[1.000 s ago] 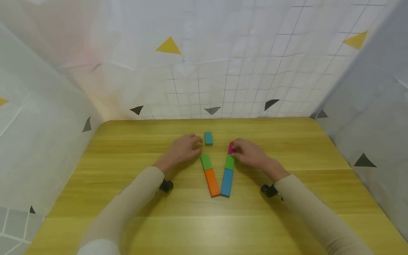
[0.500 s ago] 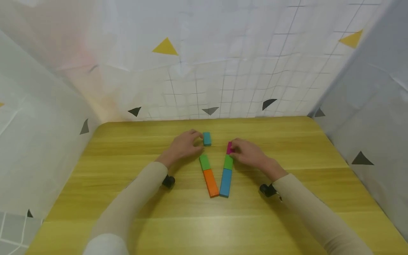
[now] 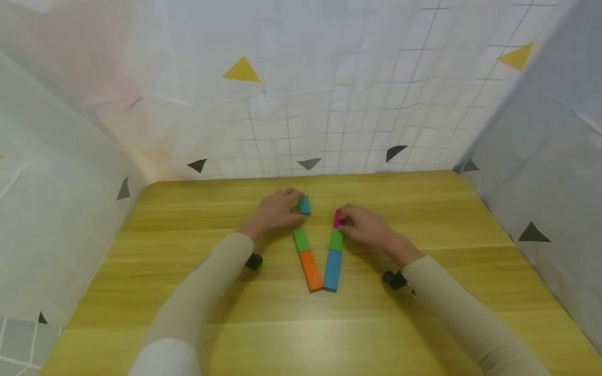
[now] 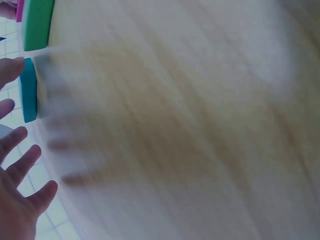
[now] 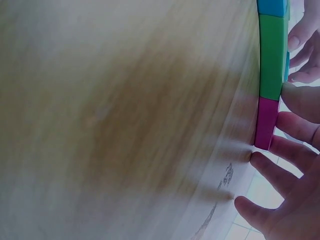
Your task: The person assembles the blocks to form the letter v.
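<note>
In the head view, my left hand (image 3: 278, 210) reaches over the left side of a teal block (image 3: 307, 205), thumb by its near end and forefinger over its far part. The left wrist view shows the thumb at the teal block (image 4: 29, 91), the other fingers spread. My right hand (image 3: 367, 225) pinches a magenta block (image 3: 337, 218) between thumb and fingers; the right wrist view shows this magenta block (image 5: 266, 123) against a green block (image 5: 273, 57). That green block meets a longer blue block (image 3: 332, 270). Another green block (image 3: 301, 239) joins an orange block (image 3: 311, 270).
The two rows form a V on the wooden table (image 3: 301, 334), narrow end toward me. Sheets with dark and yellow triangles hang behind the table (image 3: 282, 120) and at both sides. A small black wrist camera (image 3: 394, 280) sits below the right wrist; another is on the left.
My left hand has moved right, from beside the teal block to over its left side. The right hand stays at the magenta block. The blocks keep their places; the head view shifts slightly.
</note>
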Action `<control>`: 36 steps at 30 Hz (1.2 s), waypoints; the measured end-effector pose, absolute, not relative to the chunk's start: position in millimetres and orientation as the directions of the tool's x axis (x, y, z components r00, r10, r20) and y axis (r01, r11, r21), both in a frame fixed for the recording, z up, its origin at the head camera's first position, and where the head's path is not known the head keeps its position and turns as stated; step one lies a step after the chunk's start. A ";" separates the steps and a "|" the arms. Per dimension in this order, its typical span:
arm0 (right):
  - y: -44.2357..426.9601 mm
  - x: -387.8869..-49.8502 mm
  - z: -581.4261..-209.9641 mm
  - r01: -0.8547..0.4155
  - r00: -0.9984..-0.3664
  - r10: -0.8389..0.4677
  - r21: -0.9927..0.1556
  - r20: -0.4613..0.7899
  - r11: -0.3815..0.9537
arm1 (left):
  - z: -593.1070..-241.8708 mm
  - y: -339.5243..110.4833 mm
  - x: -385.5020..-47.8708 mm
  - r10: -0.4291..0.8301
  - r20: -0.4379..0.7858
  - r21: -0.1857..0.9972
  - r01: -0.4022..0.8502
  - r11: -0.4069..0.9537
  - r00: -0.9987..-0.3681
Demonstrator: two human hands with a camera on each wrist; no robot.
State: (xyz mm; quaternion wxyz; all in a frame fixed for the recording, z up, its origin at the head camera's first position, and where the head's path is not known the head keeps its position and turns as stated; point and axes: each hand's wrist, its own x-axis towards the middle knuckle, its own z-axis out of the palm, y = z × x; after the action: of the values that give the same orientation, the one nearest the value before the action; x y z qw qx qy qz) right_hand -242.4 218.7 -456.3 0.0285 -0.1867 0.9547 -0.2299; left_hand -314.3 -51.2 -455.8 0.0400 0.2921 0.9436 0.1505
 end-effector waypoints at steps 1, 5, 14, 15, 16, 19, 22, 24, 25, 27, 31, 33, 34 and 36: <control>218.8 -242.7 -456.8 -0.344 -0.929 -0.369 -0.448 0.033 0.825 | -456.5 -51.2 -315.3 0.567 0.015 0.302 0.544 0.783 -0.824; 218.8 -243.2 -457.5 -0.349 -0.928 -0.370 -0.450 0.043 0.822 | -459.3 -51.5 -319.0 0.582 0.020 0.286 0.562 0.776 -0.813; 217.2 -242.9 -459.6 -0.364 -0.923 -0.380 -0.440 0.055 0.821 | -457.8 -49.4 -320.8 0.636 0.037 0.273 0.620 0.736 -0.771; 216.8 -242.7 -459.3 -0.365 -0.923 -0.381 -0.443 0.055 0.819 | -457.9 -49.3 -321.0 0.638 0.036 0.269 0.622 0.736 -0.770; 216.5 -242.4 -459.2 -0.366 -0.922 -0.382 -0.444 0.056 0.818 | -458.0 -49.0 -321.3 0.637 0.035 0.263 0.622 0.737 -0.770; 215.3 -241.2 -458.7 -0.363 -0.922 -0.383 -0.449 0.049 0.817 | -458.3 -48.0 -322.2 0.636 0.034 0.243 0.624 0.743 -0.771; 215.9 -241.0 -459.7 -0.360 -0.924 -0.380 -0.447 0.049 0.819 | -457.9 -46.9 -323.1 0.634 0.042 0.229 0.625 0.746 -0.772; 216.8 -241.2 -460.9 -0.360 -0.925 -0.377 -0.446 0.052 0.820 | -457.4 -46.5 -323.3 0.636 0.046 0.221 0.628 0.746 -0.771; 217.3 -241.2 -461.4 -0.359 -0.925 -0.376 -0.446 0.053 0.820 | -457.0 -46.4 -323.5 0.636 0.048 0.218 0.629 0.746 -0.770; 218.3 -241.7 -462.5 -0.355 -0.927 -0.372 -0.449 0.053 0.820 | -456.1 -46.3 -323.4 0.638 0.052 0.218 0.632 0.743 -0.768; 219.1 -242.2 -462.8 -0.351 -0.927 -0.371 -0.459 0.049 0.816 | -454.3 -46.6 -322.4 0.640 0.063 0.227 0.635 0.738 -0.766; 219.6 -242.7 -462.8 -0.348 -0.928 -0.369 -0.460 0.047 0.817 | -453.2 -46.5 -321.8 0.639 0.071 0.232 0.636 0.736 -0.766; 220.0 -242.7 -462.7 -0.349 -0.928 -0.369 -0.459 0.048 0.817 | -452.7 -46.4 -321.5 0.639 0.074 0.234 0.636 0.735 -0.766; 220.5 -242.7 -462.6 -0.349 -0.928 -0.369 -0.454 0.049 0.819 | -451.2 -46.2 -320.5 0.638 0.078 0.233 0.636 0.736 -0.766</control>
State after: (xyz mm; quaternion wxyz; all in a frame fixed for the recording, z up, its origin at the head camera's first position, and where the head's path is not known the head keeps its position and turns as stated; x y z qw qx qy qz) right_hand -242.7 220.5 -462.6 0.0207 -0.1883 0.9535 -0.2342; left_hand -320.5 -46.2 -451.2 0.0035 0.3418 0.9316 0.1236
